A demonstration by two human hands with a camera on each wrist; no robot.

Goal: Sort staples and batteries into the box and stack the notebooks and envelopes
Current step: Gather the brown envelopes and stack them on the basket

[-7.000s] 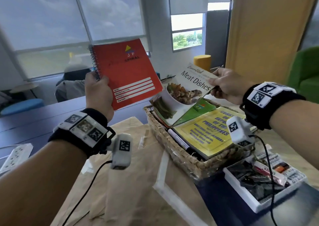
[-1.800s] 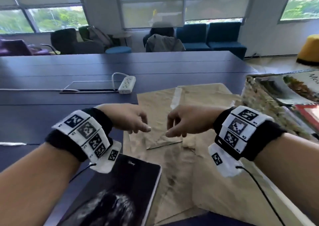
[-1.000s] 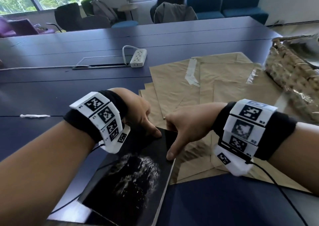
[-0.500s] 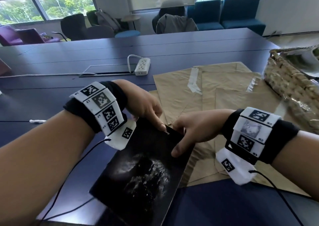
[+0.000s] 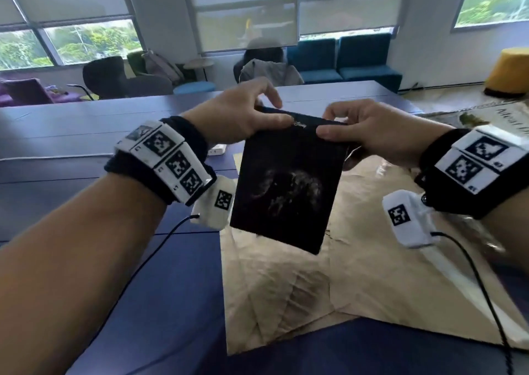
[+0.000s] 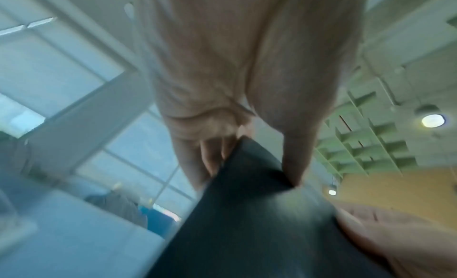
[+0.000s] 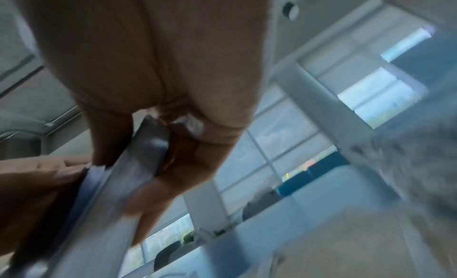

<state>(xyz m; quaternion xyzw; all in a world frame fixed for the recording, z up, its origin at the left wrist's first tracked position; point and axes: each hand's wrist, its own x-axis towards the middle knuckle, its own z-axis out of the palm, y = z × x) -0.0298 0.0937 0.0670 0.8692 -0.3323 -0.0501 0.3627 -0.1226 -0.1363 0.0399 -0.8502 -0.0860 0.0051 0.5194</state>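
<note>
A black notebook (image 5: 286, 186) with a pale smoky picture on its cover hangs upright in the air above the table. My left hand (image 5: 252, 114) pinches its top left corner and my right hand (image 5: 355, 128) pinches its top right corner. In the left wrist view my thumb and fingers clamp the dark cover (image 6: 247, 213). The right wrist view shows the notebook's edge (image 7: 138, 165) held between my thumb and fingers. Several brown envelopes (image 5: 329, 283) lie flat and overlapping on the table beneath the notebook.
The dark blue table (image 5: 71, 145) stretches left and far. A wicker basket with a "Meat Dishes" booklet (image 5: 486, 117) sits at the right edge. A white power strip (image 5: 219, 149) peeks out behind my left wrist. Chairs and sofas stand beyond the table.
Both hands took the black notebook by its top edge and lifted it off the table. It now hangs upright above the envelopes.
</note>
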